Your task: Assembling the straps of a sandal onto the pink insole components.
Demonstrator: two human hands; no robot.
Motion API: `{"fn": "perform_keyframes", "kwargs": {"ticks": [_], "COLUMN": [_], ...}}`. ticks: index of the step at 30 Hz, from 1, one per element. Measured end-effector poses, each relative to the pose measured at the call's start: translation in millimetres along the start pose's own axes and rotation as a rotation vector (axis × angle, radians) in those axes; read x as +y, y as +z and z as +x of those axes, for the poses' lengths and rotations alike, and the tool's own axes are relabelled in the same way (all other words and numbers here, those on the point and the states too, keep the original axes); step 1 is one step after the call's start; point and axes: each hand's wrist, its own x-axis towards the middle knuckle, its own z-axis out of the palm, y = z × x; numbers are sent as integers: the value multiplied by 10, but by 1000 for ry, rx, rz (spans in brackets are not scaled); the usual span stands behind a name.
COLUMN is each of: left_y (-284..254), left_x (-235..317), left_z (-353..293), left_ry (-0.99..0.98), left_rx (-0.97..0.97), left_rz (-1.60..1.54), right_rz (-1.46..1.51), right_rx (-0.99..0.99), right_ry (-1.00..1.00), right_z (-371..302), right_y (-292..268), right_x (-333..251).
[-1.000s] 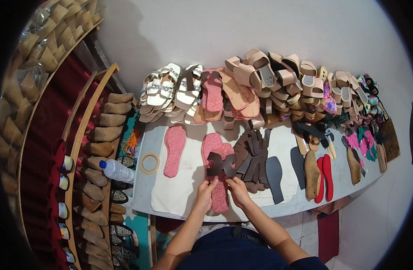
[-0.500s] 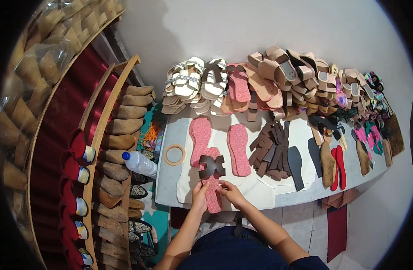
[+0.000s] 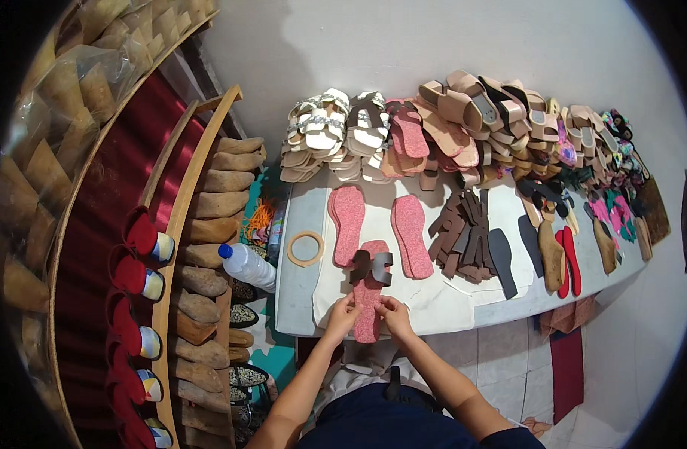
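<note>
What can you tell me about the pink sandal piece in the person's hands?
The pink sandal piece has a speckled, foam-like sole, with a dark brown, leather-looking cut-out strap across its far half. It points away from the person at the table's near edge. The left hand and right hand hold its opposite sides. Its underside is hidden.

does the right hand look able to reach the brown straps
Probably yes: open white sheet seems to lie between the right hand and the brown straps, though it is at the pink sole.

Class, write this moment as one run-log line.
left hand: holding pink insole; right hand: holding same insole; brown strap: across it; bottle: left of table
</note>
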Motion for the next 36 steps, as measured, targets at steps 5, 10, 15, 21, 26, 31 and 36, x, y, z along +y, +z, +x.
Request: {"fn": "perform_keyframes", "kwargs": {"ticks": [5, 10, 15, 21, 26, 31, 36], "left_y": [150, 189, 152, 215, 402, 839, 1060], "left_x": [-144, -144, -100, -8, 151, 388, 442], "left_z": [107, 215, 170, 118, 201, 287, 452], "left_ry": [251, 284, 246, 338, 472, 486, 377], "left_rx": [100, 113, 43, 138, 254, 123, 82], "left_rz": [361, 520, 455, 556, 491, 363, 321], "right_rz": [-28, -332, -762, -900, -1181, -1272, -1119], "right_rx": [151, 231, 385, 536, 589, 582, 325], "right_ry": [-53, -123, -461, -584, -723, -569, -466], "right_z": [109, 213, 57, 7, 263, 481, 629], "right_y": [-67, -98, -63, -234, -474, -649, -827], "right_x": [22, -27, -98, -206, -431, -437, -582]}}
